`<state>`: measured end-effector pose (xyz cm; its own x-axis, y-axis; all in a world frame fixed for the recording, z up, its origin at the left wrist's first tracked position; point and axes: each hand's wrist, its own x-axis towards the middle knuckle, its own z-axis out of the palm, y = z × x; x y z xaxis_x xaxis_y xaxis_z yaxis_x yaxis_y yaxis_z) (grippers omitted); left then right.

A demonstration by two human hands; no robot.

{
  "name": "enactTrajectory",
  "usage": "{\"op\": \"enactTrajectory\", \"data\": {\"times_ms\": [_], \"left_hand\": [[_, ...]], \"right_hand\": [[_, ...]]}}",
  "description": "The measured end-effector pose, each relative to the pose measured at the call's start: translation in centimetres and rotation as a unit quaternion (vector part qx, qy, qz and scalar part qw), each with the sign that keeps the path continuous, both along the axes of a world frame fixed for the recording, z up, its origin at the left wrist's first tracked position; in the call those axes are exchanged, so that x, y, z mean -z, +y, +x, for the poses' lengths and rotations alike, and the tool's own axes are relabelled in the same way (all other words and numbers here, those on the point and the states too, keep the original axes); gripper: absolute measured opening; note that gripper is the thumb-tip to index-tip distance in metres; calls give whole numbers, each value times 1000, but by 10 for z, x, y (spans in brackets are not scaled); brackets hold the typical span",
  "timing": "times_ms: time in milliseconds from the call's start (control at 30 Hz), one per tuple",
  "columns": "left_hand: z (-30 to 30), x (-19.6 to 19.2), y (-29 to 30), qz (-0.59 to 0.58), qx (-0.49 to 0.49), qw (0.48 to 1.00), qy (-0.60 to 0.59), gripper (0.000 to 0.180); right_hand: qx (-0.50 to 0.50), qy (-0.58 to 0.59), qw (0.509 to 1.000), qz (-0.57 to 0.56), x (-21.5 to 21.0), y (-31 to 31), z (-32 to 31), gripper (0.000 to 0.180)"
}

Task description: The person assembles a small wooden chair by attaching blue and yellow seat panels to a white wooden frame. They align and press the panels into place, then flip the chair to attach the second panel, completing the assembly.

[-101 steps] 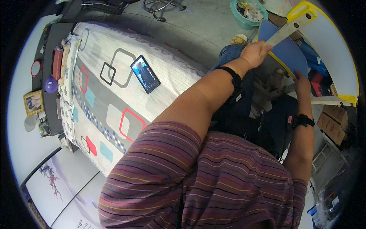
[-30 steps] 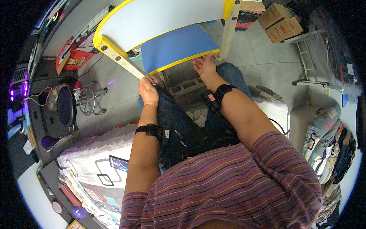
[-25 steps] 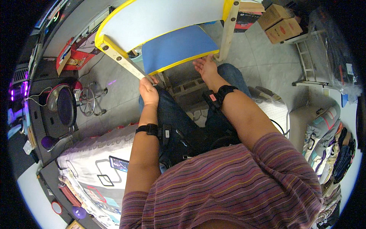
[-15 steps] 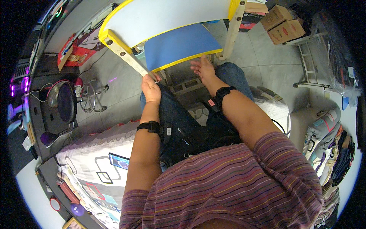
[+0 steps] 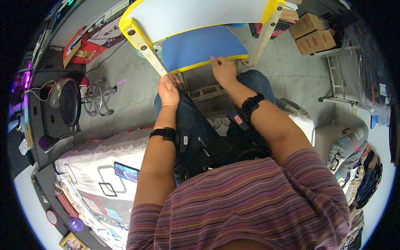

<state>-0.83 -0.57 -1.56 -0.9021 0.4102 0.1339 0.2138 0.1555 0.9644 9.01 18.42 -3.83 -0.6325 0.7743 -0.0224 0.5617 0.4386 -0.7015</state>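
A small chair with a blue seat [image 5: 200, 48], yellow edging and a pale, yellow-trimmed panel [image 5: 196, 16] stands in front of me, at my knees. Bolts show on its off-white side posts. My left hand [image 5: 168, 91] is wrapped round the lower end of the left post [image 5: 152, 56]. At the seat's near edge is my right hand [image 5: 225, 71], its fingers curled together over the yellow edging. Whether they pinch the edging or something small is hidden.
A bed with a patterned cover [image 5: 96, 166] lies to my left, a phone [image 5: 126, 171] on it. Beyond are a round black stool [image 5: 70, 102] and a wheeled base [image 5: 95, 100]. Cardboard boxes [image 5: 314, 41] and a ladder [image 5: 336, 75] stand at far right, with folded clothes [image 5: 362, 175] nearer.
My right hand has gone from spread fingers to curled ones at the seat's edge. The chair appears slightly further right in view; my left hand keeps its hold.
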Motion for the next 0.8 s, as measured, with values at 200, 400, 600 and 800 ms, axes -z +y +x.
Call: {"op": "enactTrajectory", "data": {"times_ms": [200, 400, 600, 800], "left_hand": [[2, -4, -2, -44, -1, 999, 2, 51], [5, -11, 2, -163, -9, 981, -108, 50], [10, -16, -3, -91, -19, 994, -49, 40], [6, -20, 1, -91, -27, 994, -50, 41]], "right_hand": [[-87, 9, 961, -263, 18, 38, -25, 35], [-12, 92, 897, -433, 8, 47, -9, 33], [-61, 23, 934, -352, -13, 55, 6, 37], [-76, 95, 883, -453, 2, 65, -7, 38]]}}
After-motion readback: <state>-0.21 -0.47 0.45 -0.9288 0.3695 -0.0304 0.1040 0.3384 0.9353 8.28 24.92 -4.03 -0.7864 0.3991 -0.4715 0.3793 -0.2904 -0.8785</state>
